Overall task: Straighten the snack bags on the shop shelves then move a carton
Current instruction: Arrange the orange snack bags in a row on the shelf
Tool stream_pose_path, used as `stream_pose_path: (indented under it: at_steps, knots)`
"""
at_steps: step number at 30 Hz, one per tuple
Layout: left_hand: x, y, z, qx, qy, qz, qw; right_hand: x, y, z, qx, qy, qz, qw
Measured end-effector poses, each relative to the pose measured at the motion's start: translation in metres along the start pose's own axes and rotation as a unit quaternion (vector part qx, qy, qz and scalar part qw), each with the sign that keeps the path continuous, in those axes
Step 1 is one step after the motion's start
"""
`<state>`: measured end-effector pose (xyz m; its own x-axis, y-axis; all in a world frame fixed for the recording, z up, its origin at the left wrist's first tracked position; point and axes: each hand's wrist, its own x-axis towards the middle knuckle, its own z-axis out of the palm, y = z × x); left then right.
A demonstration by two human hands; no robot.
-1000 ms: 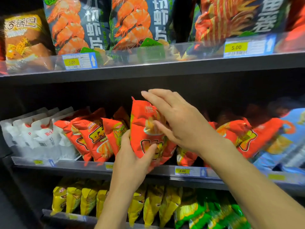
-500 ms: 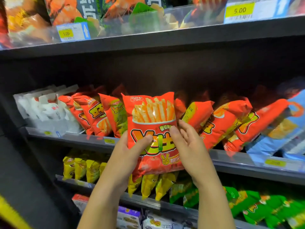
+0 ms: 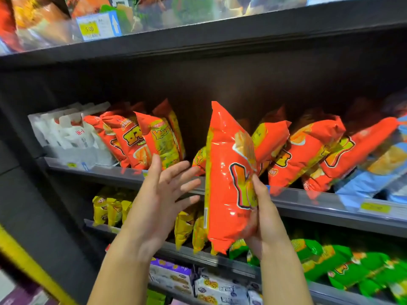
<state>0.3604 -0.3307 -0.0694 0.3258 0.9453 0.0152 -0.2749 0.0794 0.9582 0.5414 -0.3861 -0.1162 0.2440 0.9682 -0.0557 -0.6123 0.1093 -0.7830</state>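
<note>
Orange foil snack bag (image 3: 224,172), upright and turned edge-on, is held before the middle dark shelf (image 3: 308,208); right hand (image 3: 263,219) grips its lower right side, while left hand (image 3: 159,203), fingers spread, hovers just left, not touching it.

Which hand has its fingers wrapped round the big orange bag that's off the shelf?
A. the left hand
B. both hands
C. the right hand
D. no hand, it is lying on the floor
C: the right hand curls round the lower right edge of the orange bag, while the left hand is open beside it with its fingers spread.
</note>
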Motion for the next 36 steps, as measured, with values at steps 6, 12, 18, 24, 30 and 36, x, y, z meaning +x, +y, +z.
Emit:
stream_pose_path:
  at_steps: [6,12,18,24,30,36]
  knots:
    - [-0.016,0.016,0.006,0.025,-0.008,0.016,1.000,0.002,0.003,-0.004,-0.023,-0.011,-0.012,1.000]
    - [-0.011,0.010,-0.014,0.160,-0.057,0.053,0.984,-0.002,0.006,0.003,-0.205,0.012,-0.109,0.973]
    - [-0.005,-0.013,0.018,0.245,0.066,0.046,0.966,-0.016,0.001,0.011,-0.339,-0.057,-0.157,0.926]
    - [-0.019,-0.009,0.015,0.046,0.047,-0.068,0.996,-0.019,-0.007,-0.001,-0.264,-0.057,-0.121,0.955]
    - [-0.025,-0.014,0.015,0.021,0.033,-0.063,0.997,-0.024,-0.007,0.000,-0.234,-0.052,-0.127,0.962]
    - [-0.025,-0.018,0.013,0.127,0.037,0.027,0.991,-0.029,0.000,-0.001,-0.307,-0.132,-0.108,0.936]
